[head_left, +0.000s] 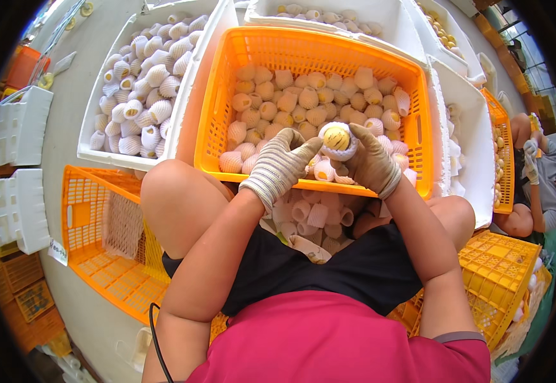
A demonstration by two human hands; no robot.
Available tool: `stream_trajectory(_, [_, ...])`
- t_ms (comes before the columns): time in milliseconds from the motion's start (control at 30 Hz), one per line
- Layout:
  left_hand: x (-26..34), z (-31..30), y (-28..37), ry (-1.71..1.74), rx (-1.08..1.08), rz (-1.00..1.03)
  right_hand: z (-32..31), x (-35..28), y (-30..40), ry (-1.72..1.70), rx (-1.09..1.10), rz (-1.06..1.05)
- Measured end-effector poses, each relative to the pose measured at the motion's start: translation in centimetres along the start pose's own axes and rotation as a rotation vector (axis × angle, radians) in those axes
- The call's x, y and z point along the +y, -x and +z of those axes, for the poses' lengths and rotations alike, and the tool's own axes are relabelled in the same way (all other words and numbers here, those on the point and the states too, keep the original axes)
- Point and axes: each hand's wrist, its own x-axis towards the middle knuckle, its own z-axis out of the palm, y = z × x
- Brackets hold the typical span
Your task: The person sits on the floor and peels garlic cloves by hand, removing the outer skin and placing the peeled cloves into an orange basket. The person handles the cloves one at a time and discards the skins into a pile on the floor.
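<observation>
In front of me, a pepino melon (336,138), yellow with dark streaks, sits in a white foam net sleeve (340,154) with its top bare. My right hand (371,160), in a work glove, grips the sleeved fruit from the right. From the left, my gloved left hand (280,165) has its thumb against the sleeve's edge; its curled fingertips are partly hidden. Both hands are above the near side of an orange plastic crate (316,36), which holds many fruits in foam nets (306,98). Loose foam net sleeves (317,215) lie between my legs.
White foam boxes of netted fruit stand at the left (182,139) and far side (402,45). Another foam box (479,143) is at the right. An orange crate (115,282) lies beside my left leg, a yellow crate (498,277) at my right. A co-worker's gloved hand (531,160) shows far right.
</observation>
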Motion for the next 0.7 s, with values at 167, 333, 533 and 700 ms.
stream_trajectory(167, [0.7,0.4,0.7,0.135,-0.185,-0.14,1.5,1.7,0.2,0.042,0.026,-0.128])
stream_trajectory(333, [0.5,1.4,1.2,0.101,-0.141,0.016,1.5,3.0,-0.4,0.174,0.108,-0.25])
stream_trajectory(533, [1.2,1.1,1.6,0.25,-0.24,0.058,1.3,3.3,-0.7,-0.129,0.125,-0.202])
stream_trajectory(700, [1.0,0.7,1.5,0.306,-0.235,0.045,2.3,3.4,-0.9,-0.188,0.224,-0.186])
